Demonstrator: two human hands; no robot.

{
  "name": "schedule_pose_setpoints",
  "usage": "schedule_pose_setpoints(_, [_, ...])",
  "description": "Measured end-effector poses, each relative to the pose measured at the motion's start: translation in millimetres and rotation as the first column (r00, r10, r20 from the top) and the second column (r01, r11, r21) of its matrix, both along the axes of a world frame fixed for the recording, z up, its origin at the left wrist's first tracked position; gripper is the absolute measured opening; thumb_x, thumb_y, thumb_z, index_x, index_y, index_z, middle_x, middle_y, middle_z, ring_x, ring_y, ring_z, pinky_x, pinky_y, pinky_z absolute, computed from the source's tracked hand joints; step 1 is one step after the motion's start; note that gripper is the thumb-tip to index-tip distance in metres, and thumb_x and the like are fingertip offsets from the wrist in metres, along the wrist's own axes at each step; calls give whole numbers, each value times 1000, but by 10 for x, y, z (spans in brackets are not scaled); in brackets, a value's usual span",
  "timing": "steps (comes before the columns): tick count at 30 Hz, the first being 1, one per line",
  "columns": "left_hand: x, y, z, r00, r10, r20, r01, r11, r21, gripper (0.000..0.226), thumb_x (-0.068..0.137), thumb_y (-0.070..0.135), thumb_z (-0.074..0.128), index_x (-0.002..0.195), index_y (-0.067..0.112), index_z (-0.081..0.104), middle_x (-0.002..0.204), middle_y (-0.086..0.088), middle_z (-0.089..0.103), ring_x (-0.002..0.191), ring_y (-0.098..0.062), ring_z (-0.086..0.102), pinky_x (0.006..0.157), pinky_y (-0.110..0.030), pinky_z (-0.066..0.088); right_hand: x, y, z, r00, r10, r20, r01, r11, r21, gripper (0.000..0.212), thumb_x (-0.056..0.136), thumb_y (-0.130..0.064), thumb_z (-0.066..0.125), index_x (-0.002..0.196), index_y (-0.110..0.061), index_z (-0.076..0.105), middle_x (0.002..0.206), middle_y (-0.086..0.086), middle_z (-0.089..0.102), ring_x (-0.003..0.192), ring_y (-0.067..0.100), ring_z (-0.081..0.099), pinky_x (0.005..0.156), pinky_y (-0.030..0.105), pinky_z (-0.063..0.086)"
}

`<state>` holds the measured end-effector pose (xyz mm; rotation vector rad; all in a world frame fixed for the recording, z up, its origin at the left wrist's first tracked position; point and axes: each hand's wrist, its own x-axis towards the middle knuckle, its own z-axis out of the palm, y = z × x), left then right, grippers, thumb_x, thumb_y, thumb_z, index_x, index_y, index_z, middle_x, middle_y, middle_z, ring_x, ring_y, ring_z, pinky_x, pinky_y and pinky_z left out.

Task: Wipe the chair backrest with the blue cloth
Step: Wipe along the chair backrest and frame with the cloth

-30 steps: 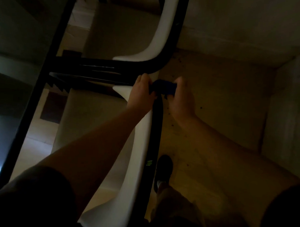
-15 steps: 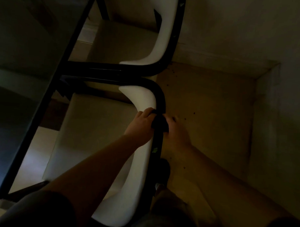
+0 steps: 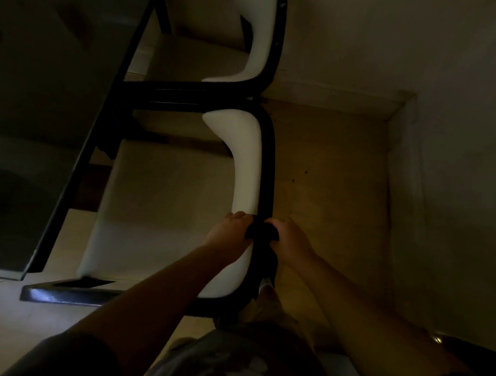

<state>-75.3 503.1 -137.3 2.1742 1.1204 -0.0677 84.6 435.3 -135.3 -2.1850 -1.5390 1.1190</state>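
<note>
The scene is dim. I look straight down on a chair whose white padded backrest has a black frame along its outer edge. The cloth looks almost black here and is draped over the top edge of the backrest. My left hand grips it on the seat side, and my right hand grips it on the floor side. Both hands sit on the nearer half of the backrest, with the cloth bunched between them.
A second chair of the same kind stands just beyond, touching this one. A dark glass table fills the left. A wall closes the right side, leaving a strip of brown floor. My shoe shows below the backrest.
Both hands have slid the cloth along the top of the backrest towards me, from its far corner to its nearer half. The view has shifted with them.
</note>
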Motion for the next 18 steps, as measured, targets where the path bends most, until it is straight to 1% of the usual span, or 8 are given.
schedule_pose_setpoints(3, [-235,-372,-26,999,-41,-21,41,999,-13,26,84,20,57,110,13,55,110,-9,59,101,-29,52,87,-40,47,-242,-369,4,999,-32,33,34,999,-39,35,90,-11,57,123,-20,59,125,10,53,111,29,56,94,45,49])
schedule_pose_setpoints(5, [-389,-625,-11,996,-77,-50,76,997,-10,26,86,20,54,110,12,53,112,-10,57,101,-30,50,85,-39,46,-412,-627,22,999,-52,6,52,997,-63,34,89,-13,58,122,-21,59,124,9,54,110,28,56,94,43,50])
schedule_pose_setpoints(7, [-463,-789,-19,989,-108,-96,107,994,-12,26,88,24,52,112,14,50,114,-9,55,102,-29,48,85,-40,47,-481,-803,-9,998,-46,-31,43,995,-95,33,89,-13,59,121,-21,59,122,10,56,107,27,58,93,43,50])
schedule_pose_setpoints(9, [-609,-968,30,979,-143,-142,143,990,-13,30,88,25,52,116,16,47,117,-8,52,105,-29,47,85,-43,49,-599,-1004,20,998,-23,-56,15,990,-137,34,88,-21,59,122,-22,58,120,9,59,103,26,60,89,42,52])
schedule_pose_setpoints(11, [-752,-1110,56,969,-177,-170,175,984,-25,33,87,21,53,119,16,45,119,-8,51,108,-29,46,84,-41,50,-721,-1170,36,995,9,-100,-27,985,-173,41,82,-33,56,121,-22,56,117,6,60,103,24,61,82,35,50])
schedule_pose_setpoints(12, [-808,-1170,74,962,-201,-187,198,980,-36,34,87,18,53,121,16,44,120,-7,50,109,-29,46,83,-41,48,-775,-1247,34,992,29,-122,-52,981,-189,42,80,-33,56,121,-22,55,117,6,61,103,23,61,79,31,47])
schedule_pose_setpoints(14, [-878,-1248,123,941,-253,-225,241,967,-79,35,88,17,53,122,15,44,123,-8,50,112,-29,46,84,-41,47,-866,-1368,9,989,50,-136,-79,974,-214,36,82,-25,59,117,-19,56,116,7,62,104,22,61,77,28,43])
schedule_pose_setpoints(18, [-912,-1303,215,913,-312,-264,287,949,-130,32,90,19,53,119,9,45,126,-12,51,117,-31,46,88,-46,47,-947,-1493,12,988,43,-150,-75,974,-215,32,80,-12,58,112,-13,58,114,10,64,105,24,61,77,29,44])
